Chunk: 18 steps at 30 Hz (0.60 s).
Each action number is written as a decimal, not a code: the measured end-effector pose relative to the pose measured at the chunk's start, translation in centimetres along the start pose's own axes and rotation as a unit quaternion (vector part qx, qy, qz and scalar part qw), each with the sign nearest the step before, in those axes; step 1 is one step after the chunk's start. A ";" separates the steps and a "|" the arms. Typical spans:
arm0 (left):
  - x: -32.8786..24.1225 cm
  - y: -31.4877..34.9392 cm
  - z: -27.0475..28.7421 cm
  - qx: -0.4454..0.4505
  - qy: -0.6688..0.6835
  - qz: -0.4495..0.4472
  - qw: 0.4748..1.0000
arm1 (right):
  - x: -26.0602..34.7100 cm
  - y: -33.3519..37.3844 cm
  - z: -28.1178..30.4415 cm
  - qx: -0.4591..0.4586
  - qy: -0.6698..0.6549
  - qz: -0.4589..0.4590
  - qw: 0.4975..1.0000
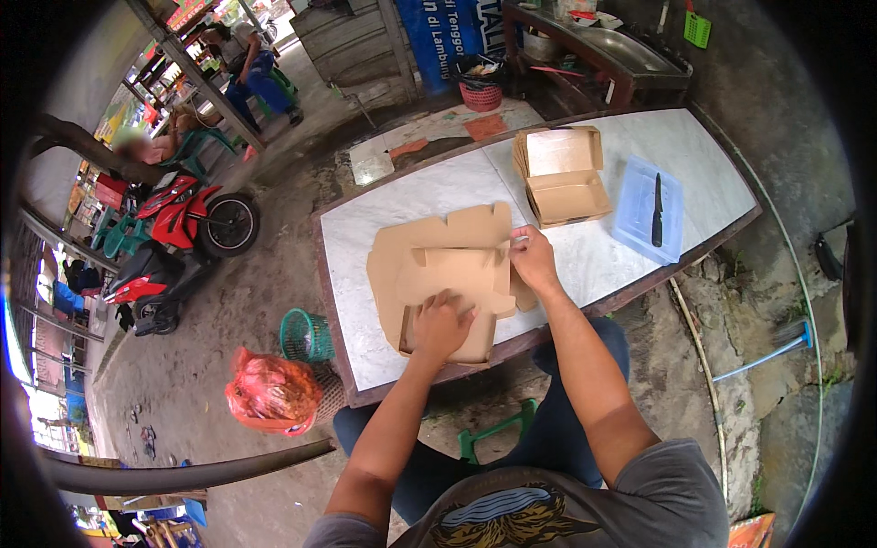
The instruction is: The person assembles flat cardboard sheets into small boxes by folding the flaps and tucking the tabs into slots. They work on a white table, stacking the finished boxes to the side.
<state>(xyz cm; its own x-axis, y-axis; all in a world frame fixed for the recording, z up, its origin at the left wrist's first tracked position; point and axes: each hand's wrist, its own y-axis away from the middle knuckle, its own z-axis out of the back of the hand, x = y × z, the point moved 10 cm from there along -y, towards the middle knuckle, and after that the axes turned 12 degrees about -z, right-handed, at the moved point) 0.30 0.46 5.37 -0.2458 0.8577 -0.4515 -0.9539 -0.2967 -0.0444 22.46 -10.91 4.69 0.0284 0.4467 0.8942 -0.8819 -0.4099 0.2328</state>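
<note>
A brown cardboard food box (466, 274), partly folded, lies on other flat cardboard blanks (388, 265) on the white table. My left hand (442, 327) rests on the near part of this box, fingers spread and thumb apart. At its right edge my right hand (533, 256) has the fingers closed on a side flap. The fingertips partly hide the flap's corner. Farther right, a stack of folded boxes (574, 196) stands with the top one's lid raised. Beyond it sits a clear bluish plastic container (630, 205) with a black knife (658, 215) lying across its lid.
The marble-patterned table (352, 233) has a dark wooden edge. Beside its left end stand a green basket (307, 335) and a red plastic bag (272, 388). A green stool (498, 431) is beneath me. A red motorcycle (178, 219) and seated people are farther left.
</note>
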 end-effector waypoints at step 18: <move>1.6 -12.4 1.9 -0.012 -0.118 -0.087 0.989 | -1.0 0.4 -4.7 0.017 0.086 0.005 0.996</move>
<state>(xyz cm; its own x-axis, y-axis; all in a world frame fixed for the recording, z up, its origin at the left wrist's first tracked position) 11.45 6.32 6.94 -0.1148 0.9700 -0.2142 -0.9816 -0.1438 -0.1253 19.85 -7.84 2.12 -0.0634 0.5718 0.8179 -0.8653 -0.4398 0.2404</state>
